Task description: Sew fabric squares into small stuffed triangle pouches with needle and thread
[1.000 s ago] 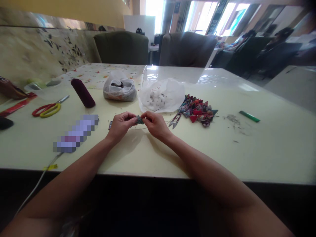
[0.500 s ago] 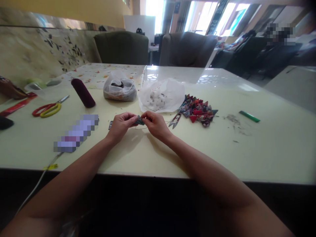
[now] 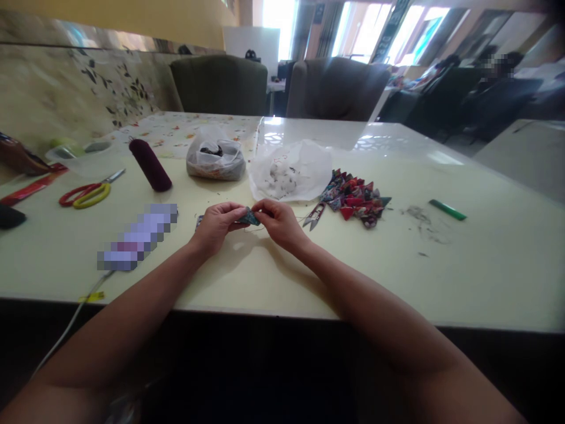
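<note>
Between my hands is a small blue-green fabric piece [image 3: 251,218]. My left hand [image 3: 219,224] pinches it from the left, thumb on top. The fingertips of my right hand [image 3: 277,221] are closed at its right end; whether they hold a needle is too small to tell. A dark thread [image 3: 253,229] hangs just below the piece. Right of my right hand lie thread snips [image 3: 315,216], blades toward me. They touch a pile of stuffed patterned fabric triangles [image 3: 353,197], mostly red and dark. A small patterned scrap [image 3: 199,221] shows partly behind my left hand.
Beyond my hands are a plastic sheet with white stuffing [image 3: 285,179] and a plastic bag [image 3: 216,162]. On the left lie a maroon cylinder [image 3: 150,165], red-and-yellow scissors [image 3: 91,193] and a blurred phone-like object [image 3: 136,238] with a cable. A green stick [image 3: 447,210] lies right, near thread bits [image 3: 426,227].
More of the blue-green fabric shows between my fingers, as it has been tilted slightly. Both hands keep nearly the same place and grip.
</note>
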Demonstrator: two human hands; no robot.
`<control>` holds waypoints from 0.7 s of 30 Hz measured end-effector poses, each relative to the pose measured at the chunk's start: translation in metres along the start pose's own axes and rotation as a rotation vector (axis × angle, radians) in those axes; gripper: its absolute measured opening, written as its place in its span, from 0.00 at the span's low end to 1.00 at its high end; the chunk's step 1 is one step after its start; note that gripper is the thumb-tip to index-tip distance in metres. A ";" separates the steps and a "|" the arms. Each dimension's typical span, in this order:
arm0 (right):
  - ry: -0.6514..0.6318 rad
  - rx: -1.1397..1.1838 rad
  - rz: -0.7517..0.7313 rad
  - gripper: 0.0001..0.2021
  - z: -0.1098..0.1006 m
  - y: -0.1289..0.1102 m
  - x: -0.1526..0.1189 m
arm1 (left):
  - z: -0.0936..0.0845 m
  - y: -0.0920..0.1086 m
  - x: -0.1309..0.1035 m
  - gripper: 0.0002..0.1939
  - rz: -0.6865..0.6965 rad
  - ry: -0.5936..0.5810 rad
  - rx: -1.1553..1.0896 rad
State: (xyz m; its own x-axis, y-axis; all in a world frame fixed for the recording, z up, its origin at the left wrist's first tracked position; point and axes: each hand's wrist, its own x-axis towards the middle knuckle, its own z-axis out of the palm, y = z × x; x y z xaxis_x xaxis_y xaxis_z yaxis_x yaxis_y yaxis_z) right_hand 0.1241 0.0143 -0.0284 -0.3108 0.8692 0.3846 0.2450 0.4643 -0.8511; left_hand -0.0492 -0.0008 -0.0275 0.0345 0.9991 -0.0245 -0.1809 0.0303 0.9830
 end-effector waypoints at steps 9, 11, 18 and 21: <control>0.006 0.079 0.024 0.04 0.002 0.004 0.000 | -0.001 0.001 -0.001 0.12 -0.065 -0.034 -0.088; 0.001 0.104 0.029 0.04 0.002 0.005 0.000 | -0.001 0.001 -0.001 0.12 -0.080 -0.042 -0.106; 0.002 0.146 0.030 0.04 0.004 0.007 0.000 | -0.001 0.000 -0.001 0.11 -0.092 -0.066 -0.112; 0.005 0.154 0.027 0.04 0.005 0.007 0.000 | -0.001 0.000 -0.001 0.11 -0.081 -0.064 -0.097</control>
State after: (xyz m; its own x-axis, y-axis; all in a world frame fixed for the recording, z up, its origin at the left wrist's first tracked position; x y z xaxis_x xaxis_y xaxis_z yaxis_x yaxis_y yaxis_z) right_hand 0.1215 0.0165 -0.0365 -0.3016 0.8818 0.3625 0.1097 0.4098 -0.9056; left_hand -0.0503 -0.0015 -0.0278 0.1149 0.9895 -0.0878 -0.2689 0.1161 0.9562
